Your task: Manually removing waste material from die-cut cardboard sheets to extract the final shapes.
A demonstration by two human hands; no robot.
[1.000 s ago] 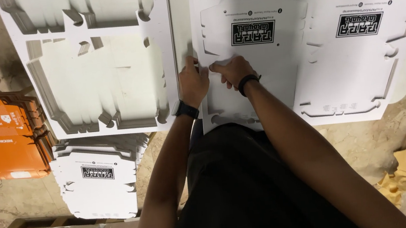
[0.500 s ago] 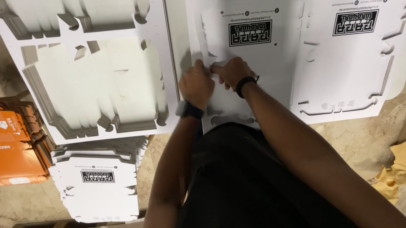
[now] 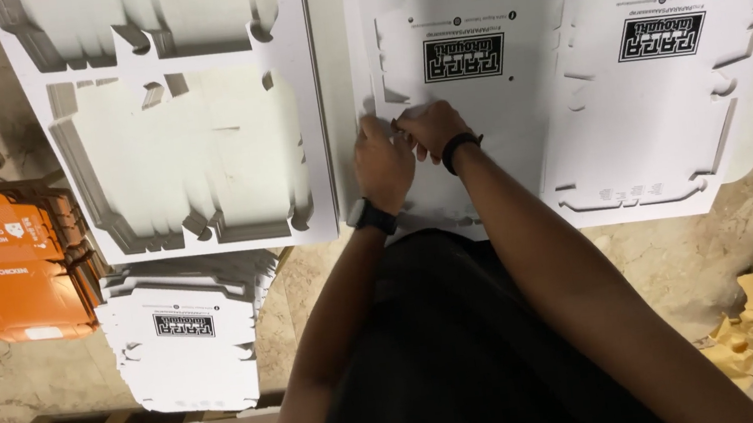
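head view shows the left hand (image 3: 383,162) and right hand (image 3: 429,128) pressed together, pinching the white cardboard sheet (image 3: 570,98), with orange boxes (image 3: 14,264) at nine o'clock.

Both hands (image 3: 407,148) pressed together, arms stretched forward

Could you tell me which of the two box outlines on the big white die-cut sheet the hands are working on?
The outline nearer the sheet's left edge: both the left hand and the right hand press on it. The other outline on the sheet's far side lies untouched.
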